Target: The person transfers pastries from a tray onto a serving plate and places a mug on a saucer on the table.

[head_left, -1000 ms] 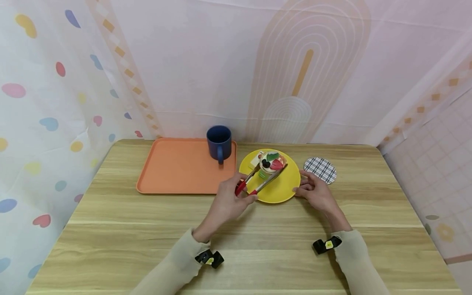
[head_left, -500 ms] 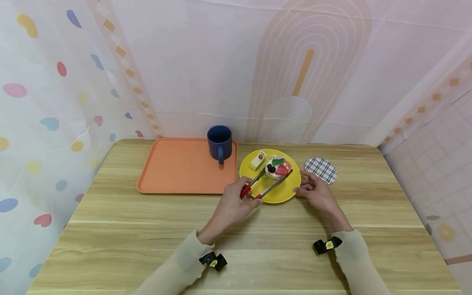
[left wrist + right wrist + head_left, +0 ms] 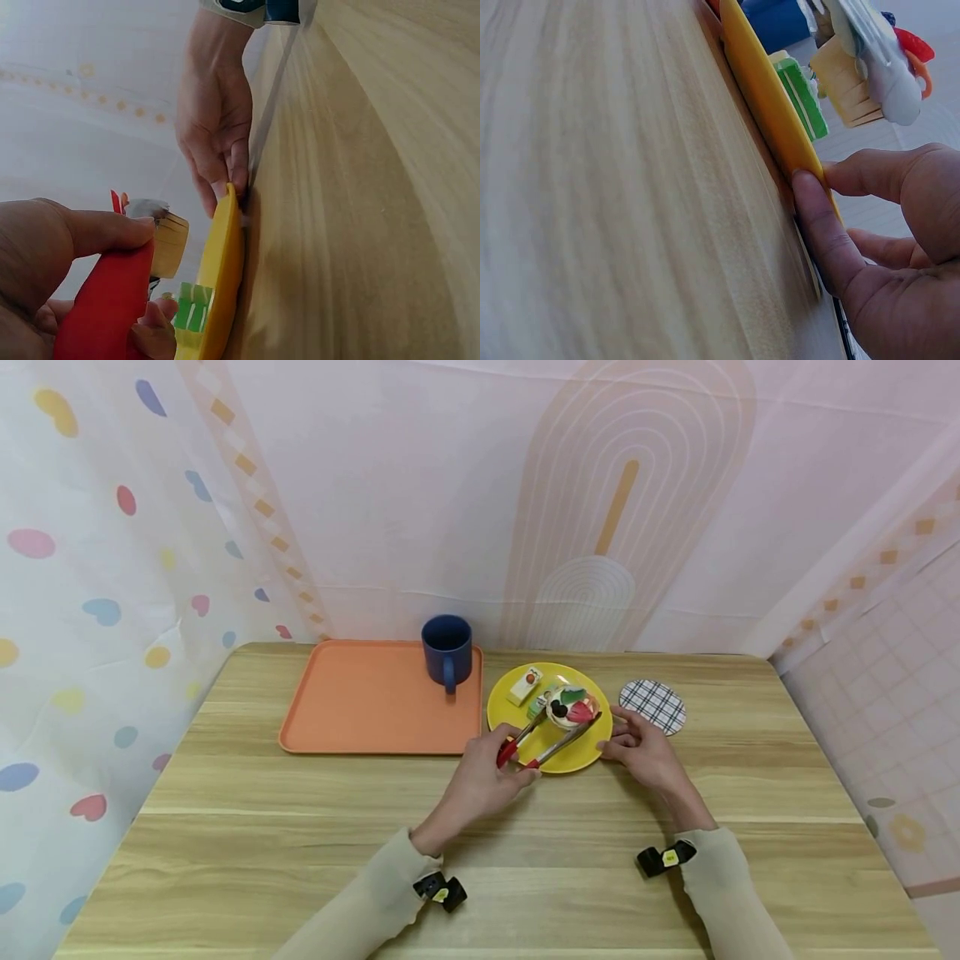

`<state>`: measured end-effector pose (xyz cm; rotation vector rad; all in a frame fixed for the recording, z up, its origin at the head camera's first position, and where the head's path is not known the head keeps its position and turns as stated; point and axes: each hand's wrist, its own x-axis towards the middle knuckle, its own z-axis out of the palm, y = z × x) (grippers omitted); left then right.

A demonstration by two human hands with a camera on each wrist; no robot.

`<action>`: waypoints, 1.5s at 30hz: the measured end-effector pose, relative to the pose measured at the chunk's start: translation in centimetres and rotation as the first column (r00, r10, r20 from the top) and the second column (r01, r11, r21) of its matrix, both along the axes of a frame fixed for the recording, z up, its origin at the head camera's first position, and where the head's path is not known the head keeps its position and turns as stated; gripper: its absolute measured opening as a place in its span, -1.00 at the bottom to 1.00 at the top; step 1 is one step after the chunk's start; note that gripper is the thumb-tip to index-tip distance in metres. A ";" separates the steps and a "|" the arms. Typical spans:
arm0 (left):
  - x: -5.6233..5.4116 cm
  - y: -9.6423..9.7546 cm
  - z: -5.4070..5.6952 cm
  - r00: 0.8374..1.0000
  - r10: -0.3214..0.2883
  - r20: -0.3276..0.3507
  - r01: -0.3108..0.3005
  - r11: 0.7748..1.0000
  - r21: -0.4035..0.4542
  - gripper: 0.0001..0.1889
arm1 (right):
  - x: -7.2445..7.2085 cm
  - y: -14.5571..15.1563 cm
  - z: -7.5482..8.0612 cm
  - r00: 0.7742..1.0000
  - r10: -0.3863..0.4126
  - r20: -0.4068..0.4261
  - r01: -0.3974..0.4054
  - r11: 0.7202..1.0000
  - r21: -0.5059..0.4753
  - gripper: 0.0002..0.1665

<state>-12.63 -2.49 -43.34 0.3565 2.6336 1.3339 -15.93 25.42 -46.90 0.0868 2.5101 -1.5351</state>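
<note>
My left hand (image 3: 480,781) grips red-handled metal tongs (image 3: 558,746), whose tips hold a fruit-topped cream tart (image 3: 572,707) with a strawberry, dark berries and a green leaf. In the right wrist view the tart (image 3: 847,82) hangs above the yellow plate (image 3: 769,97). At the plate's right rim, my right hand (image 3: 645,756) pinches the edge, thumb above and finger below. A white cake slice (image 3: 524,687) lies on the plate's upper left. Beside it sits a green layered cake piece (image 3: 537,704), partly covered by the tart and tongs in the head view.
Left of the plate lies an orange tray (image 3: 360,702). A dark blue mug (image 3: 447,656) stands on its back right corner, handle toward me. A round checked coaster (image 3: 652,703) lies right of the plate on the wooden table (image 3: 555,877), with a patterned curtain behind.
My left hand has shifted right and slightly toward me, carrying the tart in the tongs. The white and green cakes have come into fuller view. My right hand stays at the plate rim.
</note>
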 end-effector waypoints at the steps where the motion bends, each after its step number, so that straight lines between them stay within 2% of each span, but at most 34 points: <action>1: 0.0 0.1 -0.1 1.000 -0.002 0.000 0.002 1.000 -0.002 -0.47 | 0.0 0.0 0.0 1.000 0.000 0.000 0.000 1.000 -0.001 -0.13; 12: -0.3 0.5 -0.9 1.000 -0.015 0.028 0.015 1.000 -0.006 -0.50 | 0.1 -0.1 0.1 1.000 -0.002 -0.004 0.002 1.000 -0.003 -0.14; 20: -0.3 0.7 -1.4 1.000 -0.015 0.009 0.015 1.000 -0.024 -0.52 | 0.0 -0.2 0.1 1.000 0.002 0.003 -0.002 1.000 -0.014 -0.13; 29: -0.2 0.8 -1.4 0.999 -0.041 -0.006 0.041 0.999 -0.029 -0.50 | 0.1 -0.1 0.1 1.000 -0.004 -0.001 0.004 1.000 -0.012 -0.14; 45: -0.2 1.0 -1.2 0.998 -0.036 0.048 0.038 0.998 -0.053 -0.51 | 0.1 -0.1 0.1 1.000 0.000 0.003 0.000 1.000 -0.017 -0.14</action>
